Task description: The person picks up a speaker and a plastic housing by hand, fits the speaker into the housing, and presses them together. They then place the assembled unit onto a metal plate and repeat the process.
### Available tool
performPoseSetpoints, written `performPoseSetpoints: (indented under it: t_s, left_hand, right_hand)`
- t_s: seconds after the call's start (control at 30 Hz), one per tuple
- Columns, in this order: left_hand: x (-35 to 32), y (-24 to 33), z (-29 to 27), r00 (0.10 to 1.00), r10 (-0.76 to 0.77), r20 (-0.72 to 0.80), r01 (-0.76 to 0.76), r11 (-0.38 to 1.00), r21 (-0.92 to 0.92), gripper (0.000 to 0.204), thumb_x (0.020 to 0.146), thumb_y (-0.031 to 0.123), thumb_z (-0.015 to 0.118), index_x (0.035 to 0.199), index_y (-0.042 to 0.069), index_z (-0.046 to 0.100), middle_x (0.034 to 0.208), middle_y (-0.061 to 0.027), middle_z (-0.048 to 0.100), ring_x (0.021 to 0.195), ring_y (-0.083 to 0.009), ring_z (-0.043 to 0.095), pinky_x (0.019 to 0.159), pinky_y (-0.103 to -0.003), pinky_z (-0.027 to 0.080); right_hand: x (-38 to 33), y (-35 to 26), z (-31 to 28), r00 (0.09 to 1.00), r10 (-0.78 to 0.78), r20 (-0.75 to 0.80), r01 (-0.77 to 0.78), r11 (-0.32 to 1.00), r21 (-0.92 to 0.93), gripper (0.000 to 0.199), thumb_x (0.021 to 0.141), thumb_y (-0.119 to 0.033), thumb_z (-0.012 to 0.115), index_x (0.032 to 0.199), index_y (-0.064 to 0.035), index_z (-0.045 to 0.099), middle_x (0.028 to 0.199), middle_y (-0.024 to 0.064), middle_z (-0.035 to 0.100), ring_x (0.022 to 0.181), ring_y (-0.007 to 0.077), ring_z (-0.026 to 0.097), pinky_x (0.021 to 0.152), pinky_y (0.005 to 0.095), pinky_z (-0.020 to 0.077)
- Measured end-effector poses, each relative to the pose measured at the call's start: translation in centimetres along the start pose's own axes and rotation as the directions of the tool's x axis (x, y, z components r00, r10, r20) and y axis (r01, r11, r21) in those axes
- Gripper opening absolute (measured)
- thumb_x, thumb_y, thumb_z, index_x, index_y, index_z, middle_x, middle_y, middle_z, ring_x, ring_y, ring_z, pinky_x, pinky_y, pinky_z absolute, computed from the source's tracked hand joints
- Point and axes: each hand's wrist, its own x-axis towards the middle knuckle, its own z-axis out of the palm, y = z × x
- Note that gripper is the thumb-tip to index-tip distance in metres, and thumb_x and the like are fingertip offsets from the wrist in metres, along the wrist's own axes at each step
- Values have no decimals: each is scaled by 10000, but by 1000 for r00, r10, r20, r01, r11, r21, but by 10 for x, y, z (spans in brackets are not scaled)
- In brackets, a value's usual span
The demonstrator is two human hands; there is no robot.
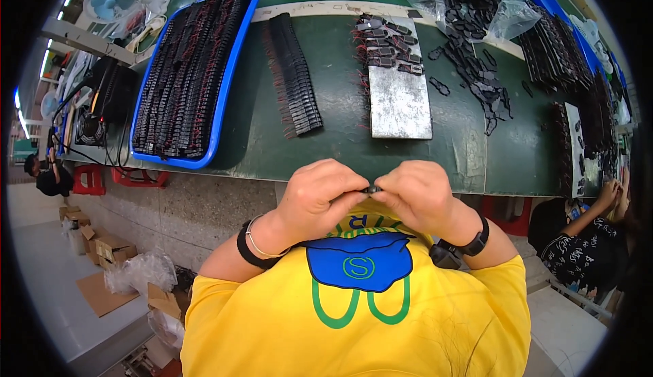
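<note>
Here, our left hand (316, 188) and right hand (420, 190) together pinch small black part (371, 189), near green desk (340, 105).

pretty scuffed green worktop (343, 122), silvery metal plate (400, 105) sitting on it, neat-ish row of black parts (297, 78) left of the plate, big blue tray (174, 162) further left, bunch of loose black pieces (469, 71) scattered right of the plate
</note>
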Motion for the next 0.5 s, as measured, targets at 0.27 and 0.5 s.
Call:
performPoseSetpoints:
  t_s: [0.27,0.5]
  left_hand:
    - [-9,-6,-3,995,-92,25,88,989,120,135,691,-9,716,816,23,676,729,-114,632,670,-286,612,607,-363,482]
    - [-29,-31,-35,986,-48,-160,114,893,434,145,698,-24,713,833,11,672,778,-126,633,711,-287,608,640,-352,487]
  right_hand:
    - [-7,6,-11,982,188,9,-188,978,91,309,773,-126,746,1043,-24,635,760,96,659,595,219,625,566,320,514]
    - [7,19,-168,531,505,-680,-405,857,320,431,941,-125,526,1339,17,440,772,108,667,547,80,529,514,204,440]
